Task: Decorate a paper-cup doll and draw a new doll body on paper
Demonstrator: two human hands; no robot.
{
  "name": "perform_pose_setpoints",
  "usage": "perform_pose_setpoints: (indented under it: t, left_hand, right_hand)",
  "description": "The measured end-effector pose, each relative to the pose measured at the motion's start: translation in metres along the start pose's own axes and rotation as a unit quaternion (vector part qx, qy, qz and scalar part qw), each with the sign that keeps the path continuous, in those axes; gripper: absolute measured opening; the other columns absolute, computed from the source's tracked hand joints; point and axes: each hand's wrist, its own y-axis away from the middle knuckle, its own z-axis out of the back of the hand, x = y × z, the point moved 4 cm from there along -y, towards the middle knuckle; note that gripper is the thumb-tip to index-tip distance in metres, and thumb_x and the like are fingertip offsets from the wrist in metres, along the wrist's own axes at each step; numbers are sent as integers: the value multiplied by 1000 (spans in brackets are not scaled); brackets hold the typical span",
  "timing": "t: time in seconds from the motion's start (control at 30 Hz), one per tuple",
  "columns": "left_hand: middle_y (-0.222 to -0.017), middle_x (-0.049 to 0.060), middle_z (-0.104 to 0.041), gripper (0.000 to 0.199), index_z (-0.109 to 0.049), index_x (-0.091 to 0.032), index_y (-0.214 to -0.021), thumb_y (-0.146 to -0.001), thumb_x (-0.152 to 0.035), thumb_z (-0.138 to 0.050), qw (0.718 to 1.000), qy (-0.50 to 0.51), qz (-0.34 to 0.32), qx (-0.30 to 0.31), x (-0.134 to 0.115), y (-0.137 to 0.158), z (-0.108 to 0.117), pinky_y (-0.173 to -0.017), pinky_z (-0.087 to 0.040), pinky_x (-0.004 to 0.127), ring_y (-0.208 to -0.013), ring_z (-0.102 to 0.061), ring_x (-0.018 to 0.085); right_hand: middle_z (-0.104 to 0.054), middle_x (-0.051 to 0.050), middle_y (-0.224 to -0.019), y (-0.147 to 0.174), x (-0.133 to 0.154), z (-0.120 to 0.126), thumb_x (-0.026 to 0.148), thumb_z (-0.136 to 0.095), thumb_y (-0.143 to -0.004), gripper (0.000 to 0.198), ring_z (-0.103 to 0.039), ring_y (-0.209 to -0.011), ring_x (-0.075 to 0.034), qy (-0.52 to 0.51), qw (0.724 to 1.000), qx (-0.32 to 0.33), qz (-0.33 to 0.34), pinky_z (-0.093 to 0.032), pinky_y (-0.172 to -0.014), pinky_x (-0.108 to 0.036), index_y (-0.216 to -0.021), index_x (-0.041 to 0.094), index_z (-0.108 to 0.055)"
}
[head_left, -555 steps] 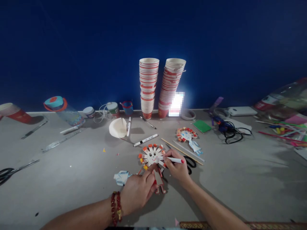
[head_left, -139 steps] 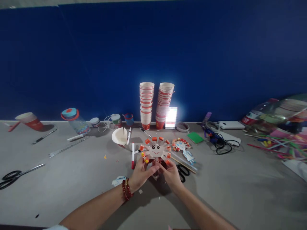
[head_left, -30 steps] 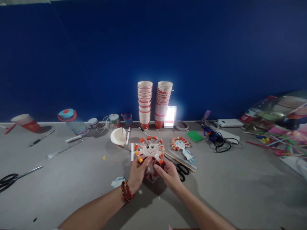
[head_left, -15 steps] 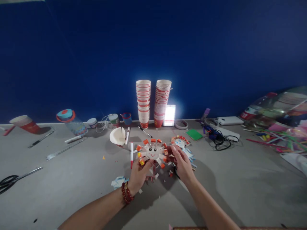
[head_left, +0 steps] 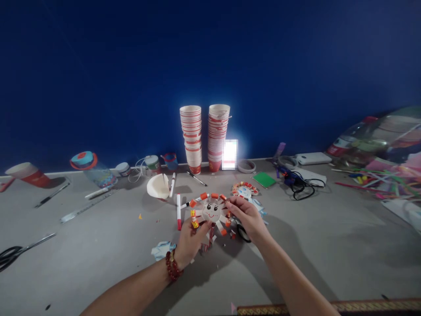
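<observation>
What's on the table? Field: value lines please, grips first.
left grip: holds paper figure by its lower edge
right grip: at the figure's upper right strips; pinch or touch unclear
figure look: smiling white face, orange- and yellow-tipped strips around it
beside left grip: red-and-white marker
beyond right grip: second paper figure, partly hidden
back: two paper cup stacks
far left: scissors
</observation>
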Motion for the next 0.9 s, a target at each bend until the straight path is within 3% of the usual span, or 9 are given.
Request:
perform_pose_setpoints:
  t: [0.13,0.37,0.63,0.77,0.9]
  left_hand:
    - [-89,10,-75,41,-76,-13,-98,-79,-50,-72,1000,-18,-4,11,5,1,0,-72,-54,28,-79,-69,21]
    - [-94,9,-76,34,-76,-15,-96,-82,-45,-71,998,-50,-39,15,10,1,1,-82,-54,29,-86,-69,21]
    - [-98,9,-76,35,-76,-15,-97,-84,-46,-69,996,-64,-58,28,9,1,0,-86,-53,31,-92,-69,23]
    - [-98,11,-76,37,-74,-13,-100,-85,-47,-67,996,-64,-52,24,15,2,2,-83,-55,31,-89,-70,23]
    - [-97,10,-76,33,-74,-14,-99,-86,-44,-67,995,-74,-55,38,16,3,2,-84,-54,31,-90,-70,22]
  right_hand:
    - [-62,0,-71,1,0,-1,52,-79,-73,36,-53,-64,-13,-29,1000,-5,-5,-46,-60,-24,-77,19,-63]
    - [-60,2,-68,3,-4,-4,45,-85,-68,37,-51,-60,-12,-67,997,-6,-37,-39,-56,-24,-74,21,-57]
    - [-60,2,-72,3,-2,-6,42,-89,-62,43,-54,-64,-13,-76,996,12,-46,-42,-59,-24,-75,22,-54]
    - [-64,0,-79,3,4,3,52,-79,-73,37,-58,-70,-16,-57,998,0,-39,-46,-65,-26,-88,22,-64]
    - [-67,-4,-88,1,8,10,59,-63,-85,40,-60,-84,-19,29,999,-29,6,-47,-73,-27,-94,21,-71]
